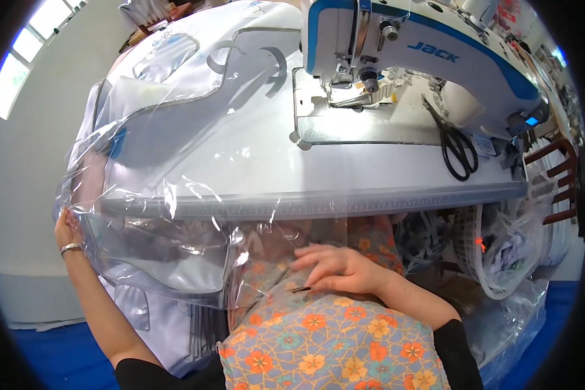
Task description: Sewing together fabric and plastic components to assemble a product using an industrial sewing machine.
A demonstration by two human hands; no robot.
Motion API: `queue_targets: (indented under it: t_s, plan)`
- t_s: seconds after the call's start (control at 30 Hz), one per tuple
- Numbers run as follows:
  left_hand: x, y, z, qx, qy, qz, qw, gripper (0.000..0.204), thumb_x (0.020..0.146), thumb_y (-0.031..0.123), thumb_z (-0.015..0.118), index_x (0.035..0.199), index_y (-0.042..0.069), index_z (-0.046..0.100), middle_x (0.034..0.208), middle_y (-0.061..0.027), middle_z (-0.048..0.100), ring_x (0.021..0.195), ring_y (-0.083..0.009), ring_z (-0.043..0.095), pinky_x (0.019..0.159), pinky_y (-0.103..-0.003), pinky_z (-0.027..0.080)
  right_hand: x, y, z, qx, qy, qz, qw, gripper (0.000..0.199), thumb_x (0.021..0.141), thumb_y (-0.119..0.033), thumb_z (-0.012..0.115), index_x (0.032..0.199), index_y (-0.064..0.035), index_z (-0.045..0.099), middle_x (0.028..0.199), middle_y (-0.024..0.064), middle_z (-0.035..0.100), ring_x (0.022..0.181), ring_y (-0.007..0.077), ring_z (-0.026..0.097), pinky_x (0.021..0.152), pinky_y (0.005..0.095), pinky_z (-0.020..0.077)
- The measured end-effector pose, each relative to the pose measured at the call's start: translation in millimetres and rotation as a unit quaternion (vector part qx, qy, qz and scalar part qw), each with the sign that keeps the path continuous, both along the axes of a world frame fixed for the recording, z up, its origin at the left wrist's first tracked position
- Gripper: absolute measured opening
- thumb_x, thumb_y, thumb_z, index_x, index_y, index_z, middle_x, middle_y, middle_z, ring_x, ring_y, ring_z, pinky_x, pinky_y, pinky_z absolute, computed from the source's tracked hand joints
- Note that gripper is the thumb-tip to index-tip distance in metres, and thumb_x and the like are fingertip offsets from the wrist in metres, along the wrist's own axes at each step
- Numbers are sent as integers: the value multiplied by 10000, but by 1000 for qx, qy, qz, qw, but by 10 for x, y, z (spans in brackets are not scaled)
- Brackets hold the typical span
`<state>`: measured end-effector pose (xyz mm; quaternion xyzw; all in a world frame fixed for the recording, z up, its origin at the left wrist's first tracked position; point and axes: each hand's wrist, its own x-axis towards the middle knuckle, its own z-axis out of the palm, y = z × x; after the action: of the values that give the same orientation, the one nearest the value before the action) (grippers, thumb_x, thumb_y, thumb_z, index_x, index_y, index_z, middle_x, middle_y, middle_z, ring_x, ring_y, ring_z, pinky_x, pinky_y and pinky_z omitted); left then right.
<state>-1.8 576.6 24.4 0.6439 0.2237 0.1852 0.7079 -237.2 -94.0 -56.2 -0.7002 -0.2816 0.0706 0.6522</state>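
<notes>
At the far left, beyond the table's corner, my left hand (69, 229) has its fingers closed on the edge of a clear plastic sheet (260, 250). The glossy sheet stretches over the left side of the table and hangs down across my lap. Over my lap, my right hand (341, 268) rests on or just above the sheet, fingers stretched and slightly apart. A thin dark sliver shows just below its fingertips; its kind I cannot make out. Beneath the plastic on the table lies a white piece with grey piping (149, 107).
A white and blue sewing machine (429, 49) stands at the back right, with black-handled scissors (459, 153) beside it. A ruler strip (370, 201) runs along the table's front edge. To the right is a white plastic basket (471, 250); white folded pieces (156, 318) hang below left.
</notes>
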Motion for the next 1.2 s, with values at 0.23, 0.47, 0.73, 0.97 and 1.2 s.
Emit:
queue_targets:
  t_s: [0.23, 0.47, 0.73, 0.97, 1.2]
  plan:
    - [577, 198, 251, -78, -59, -67, 993, 131, 982, 160, 628, 921, 45, 639, 851, -50, 682, 750, -146, 670, 622, -257, 552, 81, -44, 12, 132, 437, 9, 890, 174, 970, -74, 612, 1103, -35, 718, 1181, 71, 699, 1079, 192, 659, 948, 322, 514]
    - [829, -11, 425, -36, -33, -115, 992, 222, 972, 163, 638, 1130, 7, 634, 1039, -77, 680, 895, -184, 685, 750, -314, 587, 115, -142, -22, 123, 362, 27, 923, 146, 944, -44, 646, 1075, -12, 703, 1163, 100, 701, 1097, 213, 652, 941, 329, 518]
    - [960, -137, 434, -25, -14, -152, 988, 278, 970, 177, 647, 1174, -9, 612, 1100, -82, 658, 925, -192, 677, 789, -309, 580, 187, -177, -114, 124, 238, 24, 963, 95, 924, -33, 667, 1017, -21, 680, 1181, 120, 683, 1147, 219, 629, 952, 325, 503]
    - [1423, -16, 425, 43, -22, -101, 994, 291, 999, 243, 604, 1155, -2, 634, 1096, -88, 681, 931, -188, 678, 803, -320, 583, 266, -180, -202, 0, 216, 28, 976, 136, 929, -82, 675, 1055, -38, 705, 1167, 110, 698, 1072, 218, 660, 956, 329, 492]
    - [1699, -290, 424, 32, -22, -179, 983, 318, 1004, 278, 578, 1165, 6, 615, 1137, -124, 671, 980, -237, 684, 801, -331, 596, 289, -91, -453, -4, 97, -20, 995, 111, 957, -125, 657, 1037, -56, 694, 997, 10, 687, 948, 127, 639, 865, 294, 506]
